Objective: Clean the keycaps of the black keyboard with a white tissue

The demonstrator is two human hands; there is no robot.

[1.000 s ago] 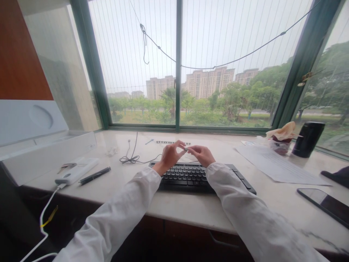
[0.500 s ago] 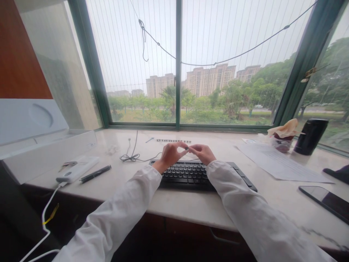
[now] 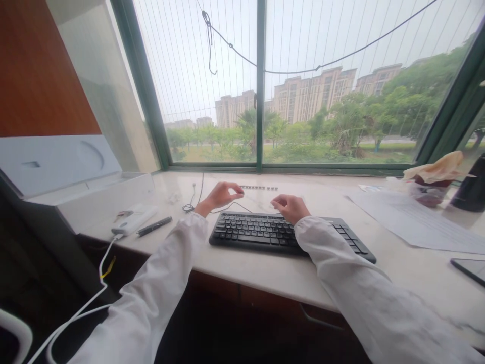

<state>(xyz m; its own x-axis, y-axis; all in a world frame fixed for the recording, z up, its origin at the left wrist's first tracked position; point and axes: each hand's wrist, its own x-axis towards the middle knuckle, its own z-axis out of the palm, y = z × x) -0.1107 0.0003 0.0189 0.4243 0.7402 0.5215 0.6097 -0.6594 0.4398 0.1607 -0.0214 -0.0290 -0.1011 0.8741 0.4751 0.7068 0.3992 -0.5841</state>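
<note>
My left hand (image 3: 222, 197) is raised beyond the keyboard's left part, thumb and forefinger pinched on a small dark keycap (image 3: 242, 191). Just behind it, a row of small keycaps (image 3: 258, 188) lies on the white tabletop. Above the right half of the black keyboard (image 3: 261, 240) is my right hand (image 3: 291, 207), its fingers closed in a pinch. Whether anything sits between those fingertips is too small to make out. Part of the keyboard is hidden by my right hand and sleeve.
On the left are a pen (image 3: 154, 226), a white power bank (image 3: 134, 220) with a cable, keys (image 3: 123, 215) and an open white box (image 3: 109, 197). A thin black cable (image 3: 238, 203) runs behind the keyboard. Paper (image 3: 409, 222), a cup (image 3: 430, 189) and a phone (image 3: 470, 269) are right.
My hands were together at the small dark keycap; now they are apart. The left has moved left with it, the right slightly right. The view has turned a little.
</note>
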